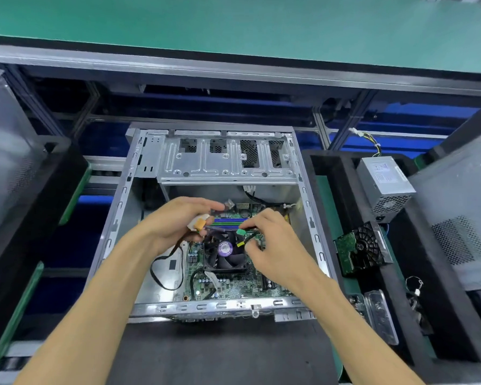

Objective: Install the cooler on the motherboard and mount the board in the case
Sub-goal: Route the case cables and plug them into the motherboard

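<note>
We are holding the orange plug aside in our left hand so our right hand fingers can pinch the green plug above the cooler, already sitting on the motherboard inside the case.

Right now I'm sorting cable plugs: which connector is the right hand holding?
The green connector, pinched by the right hand; the orange connector is in the left hand.

Bare forearms, no sleeves; hands ungloved, no jewellery.
</note>
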`<state>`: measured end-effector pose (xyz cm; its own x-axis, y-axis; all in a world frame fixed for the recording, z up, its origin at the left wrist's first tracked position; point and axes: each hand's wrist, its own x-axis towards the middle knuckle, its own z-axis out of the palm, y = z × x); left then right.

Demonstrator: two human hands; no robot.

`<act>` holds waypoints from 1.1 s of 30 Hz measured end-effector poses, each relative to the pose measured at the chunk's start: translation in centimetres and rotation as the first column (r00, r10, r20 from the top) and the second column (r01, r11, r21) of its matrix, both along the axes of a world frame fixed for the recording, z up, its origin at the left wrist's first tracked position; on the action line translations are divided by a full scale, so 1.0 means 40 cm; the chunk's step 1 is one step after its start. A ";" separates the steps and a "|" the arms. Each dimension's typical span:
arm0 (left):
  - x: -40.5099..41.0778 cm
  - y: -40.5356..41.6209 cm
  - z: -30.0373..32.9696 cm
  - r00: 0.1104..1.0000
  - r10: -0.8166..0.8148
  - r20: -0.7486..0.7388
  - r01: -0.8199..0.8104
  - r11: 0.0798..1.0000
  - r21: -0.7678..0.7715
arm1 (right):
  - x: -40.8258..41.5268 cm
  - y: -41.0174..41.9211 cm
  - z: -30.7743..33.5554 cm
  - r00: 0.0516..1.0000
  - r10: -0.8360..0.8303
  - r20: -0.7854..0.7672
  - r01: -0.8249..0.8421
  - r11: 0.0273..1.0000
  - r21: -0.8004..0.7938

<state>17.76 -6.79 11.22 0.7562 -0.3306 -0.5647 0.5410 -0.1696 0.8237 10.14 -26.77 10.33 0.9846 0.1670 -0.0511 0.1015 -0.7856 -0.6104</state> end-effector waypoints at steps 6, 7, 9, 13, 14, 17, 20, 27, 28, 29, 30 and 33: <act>-0.005 -0.092 -0.002 0.960 -0.278 -0.036 0.281 0.951 0.127 | -0.006 -0.017 0.014 0.993 -0.108 0.042 0.094 0.963 0.253; -0.007 -0.107 -0.003 0.950 -0.308 -0.060 0.312 0.946 0.091 | -0.005 -0.020 0.017 0.992 -0.120 0.022 0.109 0.953 0.283; -0.010 -0.131 -0.004 0.931 -0.354 -0.090 0.360 0.931 0.058 | -0.004 -0.021 0.023 0.990 -0.137 -0.044 0.143 0.938 0.316; -0.020 -0.156 -0.013 0.895 -0.395 -0.208 0.371 0.917 -0.145 | -0.004 -0.026 0.012 0.976 -0.192 -0.103 0.210 0.954 0.216; -0.023 -0.158 -0.013 0.886 -0.411 -0.216 0.383 0.909 -0.163 | -0.006 -0.027 0.006 0.970 -0.204 -0.129 0.226 0.954 0.194; -0.025 -0.154 -0.009 0.853 -0.495 -0.162 0.483 0.869 -0.111 | -0.015 -0.017 0.004 0.943 -0.220 -0.251 0.262 0.954 0.149; -0.025 -0.144 -0.006 0.842 -0.521 -0.139 0.527 0.849 0.012 | -0.001 -0.014 0.020 0.890 -0.241 -0.387 0.319 0.936 0.151; -0.011 -0.106 -0.025 0.863 -0.495 -0.096 0.502 0.862 0.071 | 0.060 -0.027 -0.014 0.849 -0.280 -0.449 0.354 0.931 0.090; -0.010 -0.105 -0.026 0.863 -0.497 -0.091 0.504 0.861 0.076 | 0.062 -0.024 -0.021 0.853 -0.274 -0.445 0.331 0.942 0.055; -0.010 -0.106 -0.026 0.860 -0.504 -0.084 0.509 0.857 0.079 | 0.063 -0.023 -0.026 0.854 -0.269 -0.445 0.315 0.948 0.033; -0.010 -0.107 -0.025 0.856 -0.511 -0.079 0.517 0.852 0.083 | 0.063 -0.024 -0.031 0.856 -0.264 -0.444 0.305 0.952 0.022; -0.007 -0.108 -0.018 0.835 -0.547 -0.058 0.550 0.828 0.112 | 0.062 -0.028 -0.040 0.864 -0.258 -0.432 0.290 0.957 0.007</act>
